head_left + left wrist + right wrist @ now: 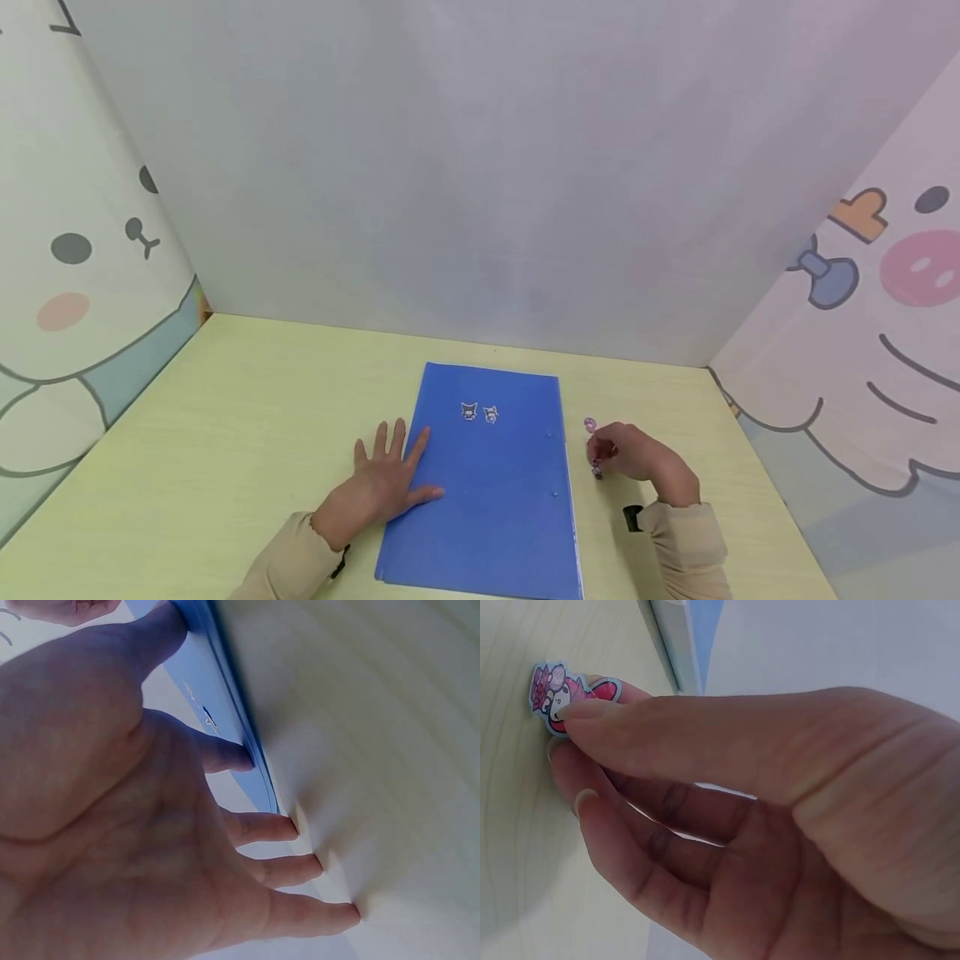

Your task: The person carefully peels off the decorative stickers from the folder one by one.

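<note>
A blue folder (487, 500) lies flat on the table, with a dark cartoon sticker (468, 411) and a paler one (491, 414) near its top. My left hand (378, 487) is spread at its left edge. The thumb and index finger touch the folder, while the other fingertips meet the tabletop in the left wrist view. Right of the folder, my right hand (633, 452) pinches a small pink cartoon sticker (559, 688) between thumb and fingers, close to the table. Around that hand in the head view are a pink sticker (590, 424) and a darker small piece (597, 471).
The pale yellow table (285, 400) is bounded by a plain light back wall (480, 183). Side panels with cartoon animals stand at the left (75, 292) and right (862, 350). Two small bumps show along the folder's right side.
</note>
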Demonstrator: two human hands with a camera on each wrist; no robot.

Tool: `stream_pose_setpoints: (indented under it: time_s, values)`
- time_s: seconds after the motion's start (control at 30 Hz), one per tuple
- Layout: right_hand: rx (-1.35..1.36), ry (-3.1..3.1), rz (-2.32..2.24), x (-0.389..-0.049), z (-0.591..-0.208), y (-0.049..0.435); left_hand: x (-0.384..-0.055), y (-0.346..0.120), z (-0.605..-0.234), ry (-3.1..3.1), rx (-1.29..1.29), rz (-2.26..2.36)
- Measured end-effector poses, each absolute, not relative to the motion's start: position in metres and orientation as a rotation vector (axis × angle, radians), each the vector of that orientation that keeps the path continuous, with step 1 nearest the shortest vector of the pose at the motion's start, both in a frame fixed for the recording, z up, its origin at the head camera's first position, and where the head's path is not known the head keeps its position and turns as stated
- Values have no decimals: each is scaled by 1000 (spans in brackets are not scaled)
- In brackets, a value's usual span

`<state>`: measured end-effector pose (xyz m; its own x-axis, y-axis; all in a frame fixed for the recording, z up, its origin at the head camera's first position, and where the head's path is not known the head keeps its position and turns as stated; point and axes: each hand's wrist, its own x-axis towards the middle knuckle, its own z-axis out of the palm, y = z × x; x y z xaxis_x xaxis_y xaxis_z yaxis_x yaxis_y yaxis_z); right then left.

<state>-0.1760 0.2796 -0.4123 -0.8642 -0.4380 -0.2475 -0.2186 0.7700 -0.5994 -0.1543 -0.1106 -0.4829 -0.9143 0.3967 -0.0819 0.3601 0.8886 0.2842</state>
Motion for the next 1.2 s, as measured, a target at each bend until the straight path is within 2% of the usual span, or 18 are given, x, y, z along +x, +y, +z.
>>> stream_pose_setpoints:
  time_s: [0.47, 0.7, 1.2]
  values:
    - [-386, 2638, -757, -175, -414, 274, -147, -107, -450, 2866, 535, 367]
    - [-324, 2671, -757, -176, -415, 272, -148, -107, -453, 2871, 547, 354]
    - [-367, 2695, -746, -176, -417, 273, -149, -108, -459, 2893, 564, 360]
